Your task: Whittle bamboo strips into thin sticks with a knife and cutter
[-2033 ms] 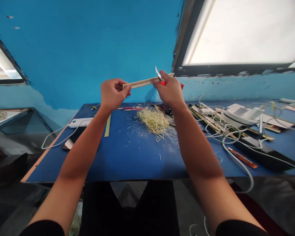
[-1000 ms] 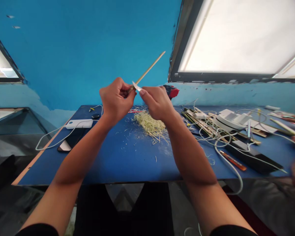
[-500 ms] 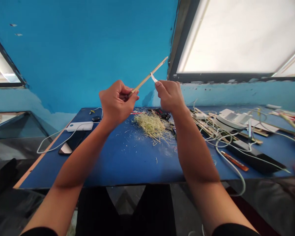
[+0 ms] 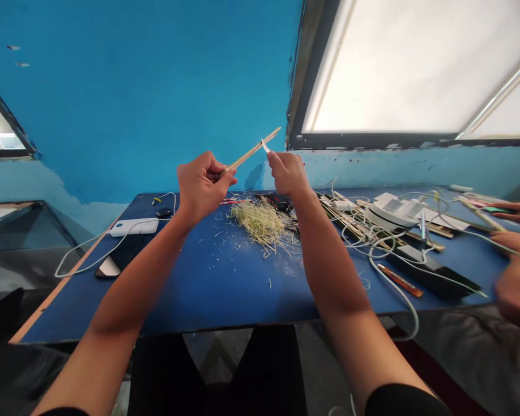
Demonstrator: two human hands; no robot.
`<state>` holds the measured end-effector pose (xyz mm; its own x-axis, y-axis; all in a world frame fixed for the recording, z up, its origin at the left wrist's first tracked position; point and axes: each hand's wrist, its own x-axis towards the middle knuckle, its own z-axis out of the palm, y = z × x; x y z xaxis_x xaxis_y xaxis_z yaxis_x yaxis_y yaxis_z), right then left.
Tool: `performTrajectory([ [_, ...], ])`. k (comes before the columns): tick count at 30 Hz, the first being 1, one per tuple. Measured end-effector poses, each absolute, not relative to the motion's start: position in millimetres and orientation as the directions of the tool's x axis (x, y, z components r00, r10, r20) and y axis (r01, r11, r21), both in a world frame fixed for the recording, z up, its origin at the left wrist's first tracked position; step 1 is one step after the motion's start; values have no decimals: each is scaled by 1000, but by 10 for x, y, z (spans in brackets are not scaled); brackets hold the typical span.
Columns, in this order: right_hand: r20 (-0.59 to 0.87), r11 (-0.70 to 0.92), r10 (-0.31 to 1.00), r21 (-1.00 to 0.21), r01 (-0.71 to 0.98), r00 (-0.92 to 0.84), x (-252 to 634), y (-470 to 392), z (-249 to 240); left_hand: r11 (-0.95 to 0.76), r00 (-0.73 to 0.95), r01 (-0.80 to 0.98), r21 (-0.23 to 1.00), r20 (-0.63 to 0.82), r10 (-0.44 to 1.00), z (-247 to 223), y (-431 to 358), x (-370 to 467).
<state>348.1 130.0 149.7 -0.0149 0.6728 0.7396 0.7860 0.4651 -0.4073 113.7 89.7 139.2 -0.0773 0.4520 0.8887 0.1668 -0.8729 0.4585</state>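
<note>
My left hand (image 4: 203, 186) is closed around the lower end of a thin pale wooden stick (image 4: 249, 153), which slants up to the right above the table. In my right hand (image 4: 289, 173) is a small knife; its curved light blade (image 4: 265, 146) touches the stick towards its upper end, and its handle is hidden in my fingers. A heap of fine pale shavings (image 4: 260, 224) lies on the blue table (image 4: 225, 289) below my hands.
At left on the table are a white power bank (image 4: 134, 226), a phone (image 4: 112, 263) and a black mouse (image 4: 163, 213). To the right lie tangled cables, wooden strips, a white boat-shaped object (image 4: 392, 212) and an orange cutter (image 4: 400, 281). Another person's hands (image 4: 517, 271) show at the right edge.
The stick has tipped lower, and both my hands have shifted a little down, with the knife still against it. The other person's hands have come further into view at the right.
</note>
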Motion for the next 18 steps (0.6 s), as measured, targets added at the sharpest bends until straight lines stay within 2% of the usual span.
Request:
performTrajectory([
  [6,679,523,713,-350,777,-175,3131,1303,1386,-807,-75,201,555,831,552,1316,1136,1087],
  [9,692,490,715,-393,778,-100,3206,1392,1365,-819,-53,193,541,839,542,1322,1147,1063],
  [14,641,371,761,-559,742,102,3626,1610,1287,-855,18,129,503,860,509,1304,1179,1053],
  [18,658,406,751,-516,755,46,3569,1571,1264,-850,26,140,509,856,517,1266,1244,1052],
])
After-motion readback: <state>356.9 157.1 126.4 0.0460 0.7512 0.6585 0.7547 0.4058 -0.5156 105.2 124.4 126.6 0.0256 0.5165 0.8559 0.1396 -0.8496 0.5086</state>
